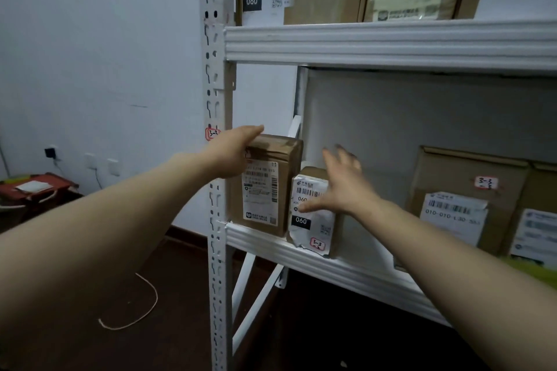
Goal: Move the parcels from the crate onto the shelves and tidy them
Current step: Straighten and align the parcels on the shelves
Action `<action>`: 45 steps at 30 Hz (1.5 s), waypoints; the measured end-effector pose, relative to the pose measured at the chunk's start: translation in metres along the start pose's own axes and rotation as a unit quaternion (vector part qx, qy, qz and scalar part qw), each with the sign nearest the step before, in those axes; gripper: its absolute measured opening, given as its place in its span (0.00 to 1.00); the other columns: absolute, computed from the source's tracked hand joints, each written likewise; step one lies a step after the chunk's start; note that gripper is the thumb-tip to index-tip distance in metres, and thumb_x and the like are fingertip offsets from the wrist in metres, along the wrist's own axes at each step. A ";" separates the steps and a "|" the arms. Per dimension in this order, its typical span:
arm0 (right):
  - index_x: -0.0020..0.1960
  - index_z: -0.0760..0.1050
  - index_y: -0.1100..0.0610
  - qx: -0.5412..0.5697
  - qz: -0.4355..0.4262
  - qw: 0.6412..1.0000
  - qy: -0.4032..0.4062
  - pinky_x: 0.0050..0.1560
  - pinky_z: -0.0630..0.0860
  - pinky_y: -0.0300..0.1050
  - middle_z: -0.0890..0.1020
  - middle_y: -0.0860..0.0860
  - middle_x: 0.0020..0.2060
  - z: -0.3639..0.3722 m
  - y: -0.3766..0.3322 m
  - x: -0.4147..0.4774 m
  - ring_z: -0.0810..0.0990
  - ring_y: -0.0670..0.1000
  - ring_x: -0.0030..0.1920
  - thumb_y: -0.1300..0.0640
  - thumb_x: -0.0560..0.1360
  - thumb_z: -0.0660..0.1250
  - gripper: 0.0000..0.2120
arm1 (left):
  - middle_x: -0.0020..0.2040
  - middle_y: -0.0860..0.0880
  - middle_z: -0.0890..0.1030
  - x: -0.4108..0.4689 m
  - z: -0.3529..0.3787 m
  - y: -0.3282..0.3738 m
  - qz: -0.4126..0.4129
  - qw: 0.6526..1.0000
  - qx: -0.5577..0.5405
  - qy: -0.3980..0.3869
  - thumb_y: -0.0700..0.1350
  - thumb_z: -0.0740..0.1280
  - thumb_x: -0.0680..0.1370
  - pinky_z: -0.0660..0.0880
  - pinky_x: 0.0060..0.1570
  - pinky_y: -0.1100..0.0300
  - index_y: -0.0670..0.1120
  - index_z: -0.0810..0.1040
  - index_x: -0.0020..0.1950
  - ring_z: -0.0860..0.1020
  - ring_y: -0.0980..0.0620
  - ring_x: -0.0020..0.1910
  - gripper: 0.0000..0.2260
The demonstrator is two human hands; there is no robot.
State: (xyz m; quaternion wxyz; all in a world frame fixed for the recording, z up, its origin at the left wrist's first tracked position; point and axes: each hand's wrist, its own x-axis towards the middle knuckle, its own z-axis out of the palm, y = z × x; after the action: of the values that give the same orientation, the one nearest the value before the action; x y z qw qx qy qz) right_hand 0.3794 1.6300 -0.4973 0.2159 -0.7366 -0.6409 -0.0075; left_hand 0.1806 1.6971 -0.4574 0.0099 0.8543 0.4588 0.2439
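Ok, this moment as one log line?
left hand: rests on tall parcel | right hand: open, at small parcel | parcels: upright on shelf

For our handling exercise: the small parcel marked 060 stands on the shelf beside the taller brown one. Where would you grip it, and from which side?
Probably across its top, thumb on the labelled front, fingers behind, from the front and above. The small parcel stands with its left side close to the taller parcel; its top is lower and free.

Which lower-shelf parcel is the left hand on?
The tall brown parcel, leftmost on the shelf; left hand touches its top corner, not the short parcel.
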 end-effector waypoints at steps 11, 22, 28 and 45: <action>0.69 0.55 0.58 0.267 0.138 0.954 0.016 0.65 0.71 0.53 0.71 0.54 0.66 0.075 0.034 -0.049 0.72 0.55 0.66 0.55 0.63 0.80 0.44 | 0.74 0.46 0.65 0.012 -0.004 0.008 0.014 0.996 0.015 -0.085 0.30 0.60 0.75 0.64 0.68 0.52 0.54 0.60 0.76 0.64 0.44 0.72 0.34; 0.75 0.43 0.56 0.270 0.112 0.956 -0.014 0.67 0.71 0.54 0.70 0.51 0.69 0.091 0.044 -0.049 0.71 0.53 0.67 0.63 0.66 0.77 0.52 | 0.66 0.45 0.74 0.012 0.005 0.009 0.031 0.995 0.052 -0.075 0.31 0.59 0.76 0.70 0.51 0.58 0.55 0.63 0.75 0.73 0.44 0.63 0.31; 0.74 0.47 0.56 0.273 0.133 0.952 0.025 0.65 0.72 0.55 0.72 0.51 0.66 0.098 0.035 -0.044 0.72 0.54 0.66 0.52 0.62 0.80 0.54 | 0.68 0.46 0.72 0.012 0.010 0.008 0.018 0.997 0.038 -0.070 0.31 0.59 0.76 0.69 0.51 0.59 0.56 0.62 0.75 0.71 0.44 0.65 0.31; 0.66 0.57 0.56 0.258 0.156 0.953 0.033 0.63 0.74 0.53 0.75 0.53 0.63 0.098 0.028 -0.038 0.75 0.55 0.63 0.52 0.68 0.76 0.36 | 0.70 0.47 0.71 0.007 0.008 0.012 -0.001 0.997 -0.003 -0.074 0.31 0.59 0.75 0.70 0.56 0.56 0.53 0.64 0.75 0.70 0.44 0.67 0.31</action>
State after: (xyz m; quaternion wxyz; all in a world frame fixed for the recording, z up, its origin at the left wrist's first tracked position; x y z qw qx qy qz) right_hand 0.3730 1.6242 -0.6051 0.4176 -0.7462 -0.4907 0.1675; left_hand 0.1962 1.6977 -0.4584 0.0468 0.8693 0.4573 0.1817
